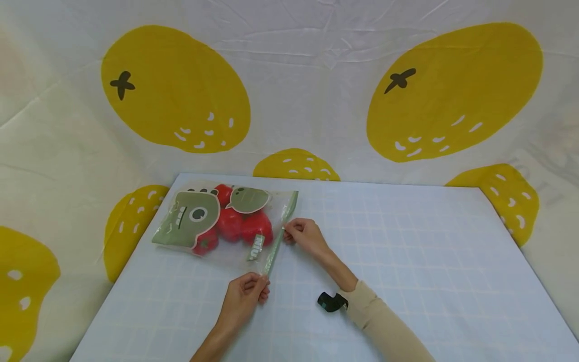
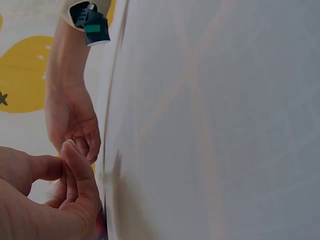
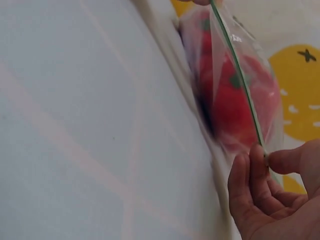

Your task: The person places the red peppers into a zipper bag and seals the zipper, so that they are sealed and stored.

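Note:
A clear zip bag [image 1: 232,251] with green cartoon monster prints lies on the table, its green-edged mouth facing right. Inside are several round red vegetables [image 1: 257,228] with green tops. My left hand [image 1: 242,299] pinches the near corner of the mouth between thumb and fingers. Farther along the green closure strip [image 3: 239,70], my right hand [image 1: 309,237] pinches it between thumb and forefinger. In the right wrist view, the right hand [image 3: 275,195] grips the strip's lower part. The left wrist view shows the left hand [image 2: 60,195] with thumb and fingertips together; the bag is mostly hidden there.
A pale blue checked cloth covers the table [image 1: 407,261]. Behind it hangs a white curtain [image 1: 307,90] with yellow fruit prints. A small black device [image 1: 332,301] is attached at the right wrist, beside the beige sleeve [image 1: 384,322].

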The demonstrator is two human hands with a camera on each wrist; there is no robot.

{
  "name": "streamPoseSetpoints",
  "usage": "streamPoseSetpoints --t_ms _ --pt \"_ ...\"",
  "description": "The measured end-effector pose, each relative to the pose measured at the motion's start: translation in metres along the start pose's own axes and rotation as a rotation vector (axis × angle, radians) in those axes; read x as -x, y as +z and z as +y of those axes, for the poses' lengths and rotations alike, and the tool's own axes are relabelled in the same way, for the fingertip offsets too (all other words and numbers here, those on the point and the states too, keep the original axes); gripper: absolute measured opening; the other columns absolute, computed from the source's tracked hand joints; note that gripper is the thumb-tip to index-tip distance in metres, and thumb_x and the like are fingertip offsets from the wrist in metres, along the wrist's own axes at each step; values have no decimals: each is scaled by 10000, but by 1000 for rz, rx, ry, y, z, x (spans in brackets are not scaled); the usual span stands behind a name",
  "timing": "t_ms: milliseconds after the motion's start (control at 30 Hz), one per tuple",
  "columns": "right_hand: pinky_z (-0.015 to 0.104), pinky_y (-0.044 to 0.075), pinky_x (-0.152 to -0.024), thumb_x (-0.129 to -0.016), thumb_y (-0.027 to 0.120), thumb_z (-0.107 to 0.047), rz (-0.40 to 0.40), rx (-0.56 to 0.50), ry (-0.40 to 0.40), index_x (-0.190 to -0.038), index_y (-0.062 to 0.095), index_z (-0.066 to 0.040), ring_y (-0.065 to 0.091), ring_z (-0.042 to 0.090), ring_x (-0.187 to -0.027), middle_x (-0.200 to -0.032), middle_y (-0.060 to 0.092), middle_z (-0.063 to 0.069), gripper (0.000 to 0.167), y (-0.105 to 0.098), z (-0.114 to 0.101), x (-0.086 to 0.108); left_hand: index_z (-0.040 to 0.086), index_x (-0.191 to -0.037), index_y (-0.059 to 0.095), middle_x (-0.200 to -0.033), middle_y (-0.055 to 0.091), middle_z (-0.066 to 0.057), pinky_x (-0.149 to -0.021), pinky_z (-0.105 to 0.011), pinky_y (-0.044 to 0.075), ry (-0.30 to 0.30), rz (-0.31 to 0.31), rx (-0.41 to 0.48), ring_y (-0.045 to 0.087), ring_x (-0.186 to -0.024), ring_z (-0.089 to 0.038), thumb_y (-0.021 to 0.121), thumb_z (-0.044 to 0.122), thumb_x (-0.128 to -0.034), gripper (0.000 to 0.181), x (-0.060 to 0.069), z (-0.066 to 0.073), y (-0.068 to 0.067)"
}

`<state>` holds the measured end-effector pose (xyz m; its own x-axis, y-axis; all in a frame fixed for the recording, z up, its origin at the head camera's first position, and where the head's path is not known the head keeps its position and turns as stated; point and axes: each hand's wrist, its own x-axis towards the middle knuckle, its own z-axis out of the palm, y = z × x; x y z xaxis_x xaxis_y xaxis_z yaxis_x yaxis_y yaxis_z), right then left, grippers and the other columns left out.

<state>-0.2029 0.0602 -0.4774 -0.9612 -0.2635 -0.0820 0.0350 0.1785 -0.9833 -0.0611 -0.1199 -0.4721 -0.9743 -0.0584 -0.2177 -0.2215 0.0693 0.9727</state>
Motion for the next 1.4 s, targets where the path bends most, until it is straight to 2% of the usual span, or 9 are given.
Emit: streamPoseSetpoints --t_ms 267,533,700,933,1233,1400 --pt "338 610 -693 -1014 638 -97 37 20 -26 -938 706 77 720 285 -733 -812 725 209 202 -3 -2 -9 -122 -932 672 -792 699 -161 -589 -247 576 9 -14 15 635 -618 -117 665 96 -999 229 1 -1 0" --pt "303 596 -673 -1013 639 -110 72 43 -31 -943 704 63 711 266 -723 -785 717 152 198 -7 -5 -19 -124 -934 669 -802 702 -174 -591 -244 577 11 -22 19 639 -619 -116 666 95 -998 228 1 -2 0" --pt "323 595 -681 -1014 636 -117 106 66 -39 -942 713 64 711 293 -735 -804 721 182 209 -10 -4 -28 -120 -939 670 -802 702 -161 -599 -253 582 3 -30 15 643 -626 -123 669 109 -999 237 1 -3 0" --pt "302 592 -677 -1010 638 -133 152 79 -19 -960 725 51 706 241 -722 -795 726 132 209 -15 -3 -39 -121 -941 669 -803 696 -155 -599 -257 579 -4 -41 14 637 -631 -127 667 110 -1001 239 2 -5 -1" --pt "297 596 -681 -1015 633 -130 156 59 -33 -991 716 71 711 245 -731 -845 732 195 219 -22 -3 -51 -119 -946 668 -794 693 -122 -611 -244 578 -15 -51 4 635 -643 -114 663 120 -1004 246 3 -6 -2" --pt "323 600 -707 -1022 630 -143 164 73 -34 -1011 722 68 711 277 -760 -849 736 171 231 -25 -4 -56 -123 -944 666 -786 689 -119 -606 -238 575 -15 -57 9 630 -637 -108 661 120 -1005 250 3 -6 -2"
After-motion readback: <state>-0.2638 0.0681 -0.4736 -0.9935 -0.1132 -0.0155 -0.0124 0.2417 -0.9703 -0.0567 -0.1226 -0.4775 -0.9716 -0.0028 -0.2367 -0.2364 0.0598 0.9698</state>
